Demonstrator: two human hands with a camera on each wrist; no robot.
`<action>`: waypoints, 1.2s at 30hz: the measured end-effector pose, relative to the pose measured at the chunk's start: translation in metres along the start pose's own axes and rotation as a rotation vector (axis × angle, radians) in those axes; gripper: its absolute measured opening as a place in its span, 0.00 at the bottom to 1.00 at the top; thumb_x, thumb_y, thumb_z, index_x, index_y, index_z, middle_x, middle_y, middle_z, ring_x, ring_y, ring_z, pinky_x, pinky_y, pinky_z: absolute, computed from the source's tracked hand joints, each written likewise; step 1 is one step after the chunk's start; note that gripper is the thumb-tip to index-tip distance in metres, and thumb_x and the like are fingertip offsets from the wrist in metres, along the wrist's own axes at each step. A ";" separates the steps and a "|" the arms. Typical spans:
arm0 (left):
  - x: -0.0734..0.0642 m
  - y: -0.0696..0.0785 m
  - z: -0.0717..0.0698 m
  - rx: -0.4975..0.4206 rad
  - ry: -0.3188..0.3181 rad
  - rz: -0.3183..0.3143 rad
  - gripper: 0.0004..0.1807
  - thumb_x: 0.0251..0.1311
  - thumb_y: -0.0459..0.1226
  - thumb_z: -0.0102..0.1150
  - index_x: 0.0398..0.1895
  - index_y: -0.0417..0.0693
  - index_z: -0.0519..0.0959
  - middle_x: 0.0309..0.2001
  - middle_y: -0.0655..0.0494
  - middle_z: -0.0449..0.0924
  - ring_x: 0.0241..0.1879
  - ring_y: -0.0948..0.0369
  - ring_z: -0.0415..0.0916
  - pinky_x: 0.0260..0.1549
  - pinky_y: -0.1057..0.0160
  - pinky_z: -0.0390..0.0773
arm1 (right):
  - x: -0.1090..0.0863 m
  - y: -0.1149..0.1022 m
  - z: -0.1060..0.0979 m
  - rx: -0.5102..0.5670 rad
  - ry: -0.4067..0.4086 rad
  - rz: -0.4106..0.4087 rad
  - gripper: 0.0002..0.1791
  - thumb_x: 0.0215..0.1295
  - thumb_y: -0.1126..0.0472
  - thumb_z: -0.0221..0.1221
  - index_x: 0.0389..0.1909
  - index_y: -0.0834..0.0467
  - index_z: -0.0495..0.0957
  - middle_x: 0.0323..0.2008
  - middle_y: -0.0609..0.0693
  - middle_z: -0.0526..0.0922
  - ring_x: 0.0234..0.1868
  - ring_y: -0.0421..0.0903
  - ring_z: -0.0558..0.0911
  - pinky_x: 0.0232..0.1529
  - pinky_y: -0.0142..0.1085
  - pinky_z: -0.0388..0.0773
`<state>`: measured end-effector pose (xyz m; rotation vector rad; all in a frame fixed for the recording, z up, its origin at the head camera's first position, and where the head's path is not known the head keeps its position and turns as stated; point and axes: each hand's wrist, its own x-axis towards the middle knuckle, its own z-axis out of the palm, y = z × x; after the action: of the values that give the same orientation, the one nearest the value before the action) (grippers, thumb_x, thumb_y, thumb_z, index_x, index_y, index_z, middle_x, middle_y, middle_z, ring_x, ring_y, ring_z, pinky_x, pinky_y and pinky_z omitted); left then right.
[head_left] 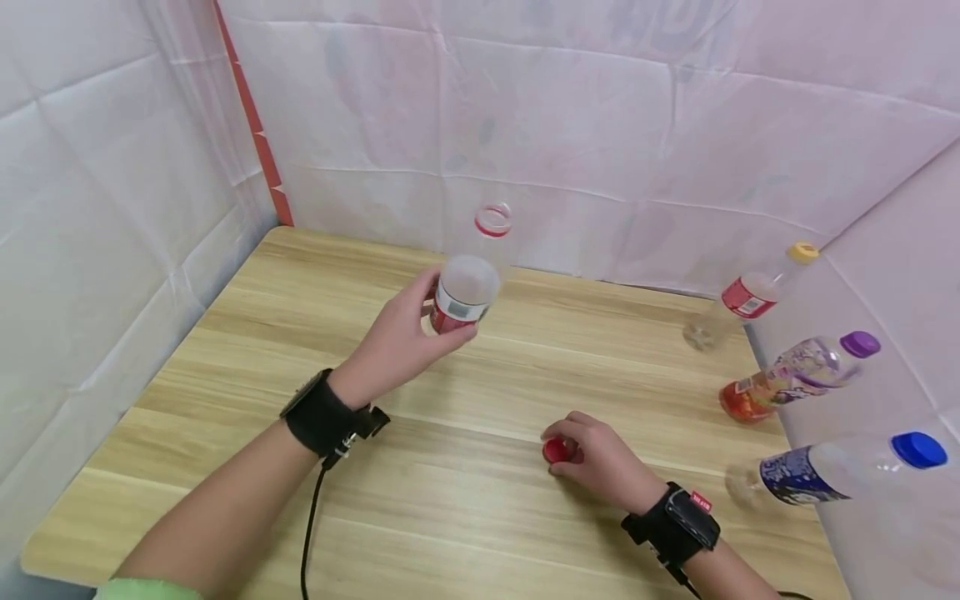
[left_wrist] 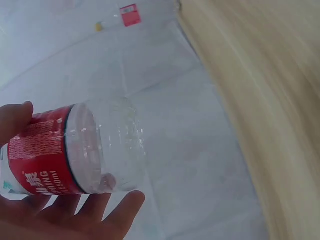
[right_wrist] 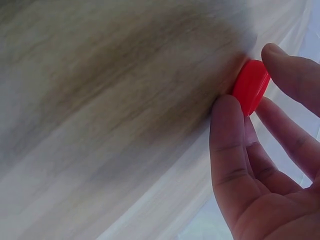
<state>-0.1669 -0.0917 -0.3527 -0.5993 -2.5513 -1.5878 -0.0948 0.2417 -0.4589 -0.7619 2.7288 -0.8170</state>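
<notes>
My left hand (head_left: 401, 337) grips a clear plastic bottle (head_left: 468, 283) around its red and white label, above the back middle of the table. Its mouth is uncapped, with a red ring round the neck. In the left wrist view the fingers and thumb wrap the label (left_wrist: 42, 157), and the bottle's clear end (left_wrist: 122, 145) sticks out beyond them. Lower and to the right, my right hand (head_left: 603, 467) pinches a red bottle cap (head_left: 555, 451) at the tabletop. The right wrist view shows this cap (right_wrist: 251, 87) between thumb and fingertips, close against the wood.
Along the table's right edge stand three capped bottles: one with a yellow cap (head_left: 803, 252), one with a purple cap (head_left: 860, 343) and one with a blue cap (head_left: 919, 449). White sheeting (head_left: 555, 125) hangs round the wooden table (head_left: 420, 500). A black cable (head_left: 309, 525) trails from the left wrist.
</notes>
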 end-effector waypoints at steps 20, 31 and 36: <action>0.032 -0.121 0.026 -0.008 0.084 -0.257 0.44 0.60 0.44 0.76 0.74 0.47 0.61 0.64 0.44 0.76 0.64 0.48 0.76 0.63 0.47 0.78 | -0.006 -0.004 0.003 0.024 0.008 0.066 0.22 0.58 0.62 0.76 0.54 0.53 0.84 0.42 0.41 0.81 0.39 0.37 0.79 0.39 0.30 0.80; 0.033 -0.116 0.026 -0.012 0.036 -0.226 0.46 0.60 0.42 0.77 0.75 0.44 0.58 0.69 0.43 0.71 0.70 0.47 0.70 0.71 0.43 0.71 | -0.012 -0.007 -0.008 0.019 0.070 0.101 0.24 0.56 0.64 0.77 0.55 0.55 0.84 0.43 0.44 0.84 0.40 0.41 0.82 0.40 0.33 0.83; 0.024 -0.102 0.015 0.008 0.070 -0.235 0.50 0.61 0.47 0.76 0.79 0.45 0.56 0.75 0.42 0.62 0.76 0.43 0.60 0.73 0.38 0.65 | -0.022 -0.017 -0.037 -0.035 0.201 0.091 0.23 0.58 0.66 0.76 0.56 0.56 0.84 0.45 0.49 0.86 0.41 0.45 0.84 0.38 0.34 0.84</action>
<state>-0.2237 -0.1110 -0.4398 -0.2441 -2.6559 -1.6314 -0.0808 0.2586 -0.4177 -0.5862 2.9363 -0.8714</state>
